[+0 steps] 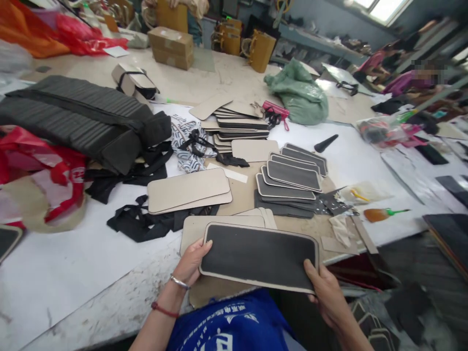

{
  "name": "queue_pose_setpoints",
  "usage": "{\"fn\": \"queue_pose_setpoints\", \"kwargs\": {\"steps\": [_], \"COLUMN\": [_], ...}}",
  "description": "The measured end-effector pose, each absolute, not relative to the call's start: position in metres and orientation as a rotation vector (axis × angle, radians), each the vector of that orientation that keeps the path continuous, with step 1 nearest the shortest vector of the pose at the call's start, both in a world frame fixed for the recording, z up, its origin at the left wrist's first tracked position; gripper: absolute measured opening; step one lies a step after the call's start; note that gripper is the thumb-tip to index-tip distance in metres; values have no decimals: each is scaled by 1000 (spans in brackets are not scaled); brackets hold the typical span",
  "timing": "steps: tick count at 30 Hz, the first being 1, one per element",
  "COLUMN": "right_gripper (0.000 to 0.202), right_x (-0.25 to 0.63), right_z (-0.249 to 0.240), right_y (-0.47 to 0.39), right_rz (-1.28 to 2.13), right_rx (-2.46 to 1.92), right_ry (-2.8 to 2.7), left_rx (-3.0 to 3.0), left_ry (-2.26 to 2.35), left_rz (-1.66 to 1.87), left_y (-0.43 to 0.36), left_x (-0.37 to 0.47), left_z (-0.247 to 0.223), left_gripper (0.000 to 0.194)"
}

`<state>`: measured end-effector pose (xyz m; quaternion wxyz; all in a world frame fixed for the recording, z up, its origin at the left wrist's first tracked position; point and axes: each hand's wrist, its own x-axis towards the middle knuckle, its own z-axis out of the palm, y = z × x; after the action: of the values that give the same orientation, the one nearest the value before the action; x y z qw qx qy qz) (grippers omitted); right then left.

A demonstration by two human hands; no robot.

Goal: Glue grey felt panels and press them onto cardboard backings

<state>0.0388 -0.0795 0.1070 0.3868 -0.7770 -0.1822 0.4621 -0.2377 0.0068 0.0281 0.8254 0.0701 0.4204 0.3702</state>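
Note:
Between my two hands is a long rounded panel, black in the middle with a beige border. My left hand grips its left end, thumb on top. The right end is pinched by my right hand, with the thumb over the black face. Beige panels lie on the table just behind it. Farther back, a fanned pile of black panels with pale edges sits to the right. On the left, two beige panels rest on black fabric strips.
A big black bundle lies at left beside red-and-white fabric. Stacked panels, a green plastic bag and a cardboard box stand behind. An orange glue bottle lies at right. Other people sit far right.

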Motion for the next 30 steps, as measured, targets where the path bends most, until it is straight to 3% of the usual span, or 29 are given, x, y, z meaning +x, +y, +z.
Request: {"fn": "queue_pose_setpoints", "kwargs": {"steps": [7,11,14,18,21,26,30], "right_gripper": [39,39,49,63,66,59,39], "right_x": [57,56,17,-41,-34,49,76], "right_z": [64,26,6,-8,-21,-47,-49], "right_y": [-46,-15,-7,-7,-1,0,-9], "right_rz": [1160,563,288,400,403,123,9], "right_rx": [-2144,-2306,-1991,-1384,-1257,-1699,-1970], "right_ry": [-913,-1606,-2004,-2381,-2467,-2197,-1880], "left_rx": [147,153,163,197,186,89,69], "left_ry": [1167,1394,1484,1548,1607,1680,1663], "left_rz": [885,958,1017,1013,986,950,883], "left_y": [11,9,5,-1,-2,1,0], "left_x": [-234,-234,-231,-224,-221,-219,-222], "left_z": [17,8,2,2,6,13,9], "left_gripper": [22,15,16,16,17,25,40]}}
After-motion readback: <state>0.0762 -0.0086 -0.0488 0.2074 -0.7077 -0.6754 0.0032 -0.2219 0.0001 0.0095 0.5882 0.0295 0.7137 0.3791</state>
